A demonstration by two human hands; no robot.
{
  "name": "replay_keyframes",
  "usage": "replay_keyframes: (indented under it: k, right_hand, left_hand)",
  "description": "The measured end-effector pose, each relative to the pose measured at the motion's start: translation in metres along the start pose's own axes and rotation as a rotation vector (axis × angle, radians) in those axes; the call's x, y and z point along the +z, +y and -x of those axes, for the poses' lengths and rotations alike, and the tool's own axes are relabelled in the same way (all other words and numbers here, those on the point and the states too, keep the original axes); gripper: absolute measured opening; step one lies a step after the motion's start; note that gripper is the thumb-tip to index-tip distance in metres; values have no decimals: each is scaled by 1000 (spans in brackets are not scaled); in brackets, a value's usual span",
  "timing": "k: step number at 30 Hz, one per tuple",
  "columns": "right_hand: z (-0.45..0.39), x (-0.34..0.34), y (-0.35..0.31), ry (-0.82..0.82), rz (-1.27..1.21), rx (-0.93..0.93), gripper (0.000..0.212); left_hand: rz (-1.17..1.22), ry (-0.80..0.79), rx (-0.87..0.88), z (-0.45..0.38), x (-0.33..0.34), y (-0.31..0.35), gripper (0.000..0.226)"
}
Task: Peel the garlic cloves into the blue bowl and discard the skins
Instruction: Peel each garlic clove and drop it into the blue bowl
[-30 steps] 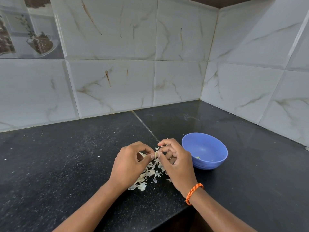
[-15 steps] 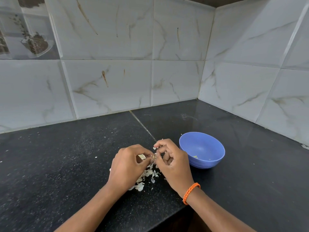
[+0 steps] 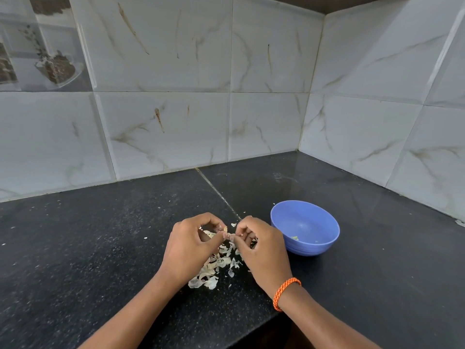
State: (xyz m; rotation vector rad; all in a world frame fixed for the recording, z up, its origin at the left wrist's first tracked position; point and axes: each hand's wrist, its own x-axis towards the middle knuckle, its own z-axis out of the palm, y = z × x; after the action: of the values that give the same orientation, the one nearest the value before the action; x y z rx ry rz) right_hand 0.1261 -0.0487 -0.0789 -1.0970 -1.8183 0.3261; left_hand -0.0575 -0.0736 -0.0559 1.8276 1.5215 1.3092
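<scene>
Garlic clove — pinched between left hand and right hand.
Skins heaped beneath on black counter — blue bowl just right.

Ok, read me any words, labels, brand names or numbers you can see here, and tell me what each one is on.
None: no readable text anywhere in this view.
The blue bowl is plain, with no label or brand.
The orange wristband carries no writing.
The picture tile on the wall shows a plant image only, no letters.
</scene>
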Motion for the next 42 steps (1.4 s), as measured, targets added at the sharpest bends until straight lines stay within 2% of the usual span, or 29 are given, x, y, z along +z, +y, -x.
replay_keyframes:
  k: [3, 7, 11, 13, 15, 18, 19, 23, 27, 33, 42]
  right_hand:
    - [1, 3, 7, -5, 32, -26, 12]
    - [0, 3, 6, -11, 69, -50, 35]
    - [2, 3, 7, -19, 0, 20, 13]
    - [2, 3, 6, -39, -1, 18, 22]
    - [1, 4, 6, -44, 1, -38, 8]
    - [1, 3, 5, -45, -20, -59, 30]
    - [0, 2, 5, -46, -40, -57, 31]
    - [1, 1, 2, -70, -129, -37, 18]
    - [-1, 1, 7, -65, -204, 82, 15]
    - [-1, -1, 3, -6, -229, 100, 22]
    - [0, -2, -2, 15, -197, 64, 34]
  left_hand:
    - [47, 2, -32, 0, 0, 2, 14]
    - [122, 9, -66, 0, -1, 4, 14]
    - [132, -11, -75, 0, -2, 3, 18]
    - [113, -9, -69, 0, -1, 1, 20]
    - [95, -6, -53, 0, 0, 0, 20]
    - [115, -19, -42, 0, -1, 0, 18]
    - [128, -21, -42, -1, -1, 0, 17]
    - [149, -23, -39, -2, -1, 0, 13]
    - [125, -26, -44, -2, -1, 0, 15]
    - [105, 7, -10, -2, -1, -4, 19]
    - [42, -20, -5, -3, 1, -7, 8]
